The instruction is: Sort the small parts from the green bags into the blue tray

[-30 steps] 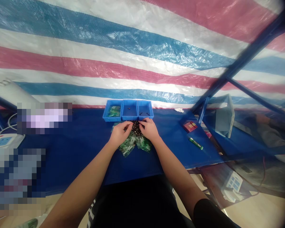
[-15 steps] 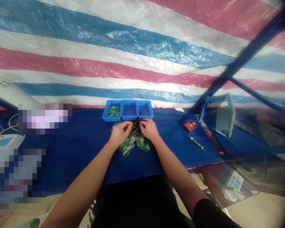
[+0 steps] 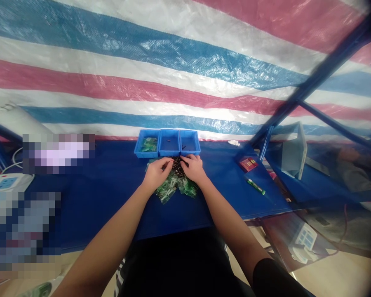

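Note:
My left hand (image 3: 156, 172) and my right hand (image 3: 193, 168) rest side by side on a heap of small green circuit boards (image 3: 173, 185) on the blue table (image 3: 111, 185). A clump of small dark parts (image 3: 177, 165) lies between the fingertips. Both hands have their fingers curled in a pinch over that clump; what each one grips is too small to name. Just behind the hands stand three joined blue bins (image 3: 167, 143): the left one holds green boards, the other two hold a few dark bits.
A red box (image 3: 247, 163) and a green pen-like stick (image 3: 255, 187) lie to the right. A white power strip (image 3: 6, 181) sits at the left edge. A striped tarp (image 3: 173, 74) hangs behind the table, and a blue metal frame (image 3: 297, 99) crosses the right side.
Almost nothing differs; the right hand's fingers have shifted slightly over the dark parts while both hands stay on the heap.

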